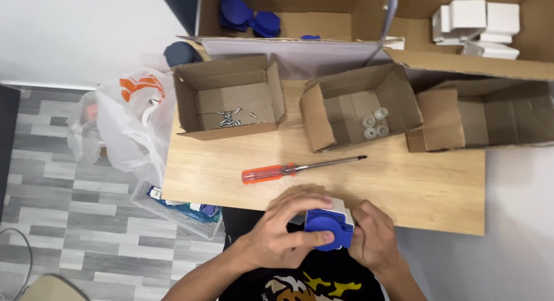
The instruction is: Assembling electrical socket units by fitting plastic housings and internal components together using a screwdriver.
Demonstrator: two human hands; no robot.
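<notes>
1. Both hands hold one blue and white socket (330,225) at the near edge of the wooden counter (438,185), just above the person's lap.
2. The left hand (280,234) wraps it from the left, fingers lying across the blue front; its grip is closed on the socket.
3. The right hand (372,237) clasps the right side, grip likewise closed on it.
4. An orange-handled screwdriver (300,168) lies just beyond the hands, long axis left to right, handle left, nearer the left hand.
5. Further back stand open cardboard boxes: one with screws (231,118), one with white rings (374,123).
6. A white plastic bag (130,125) with an orange mark hangs at the left.
</notes>
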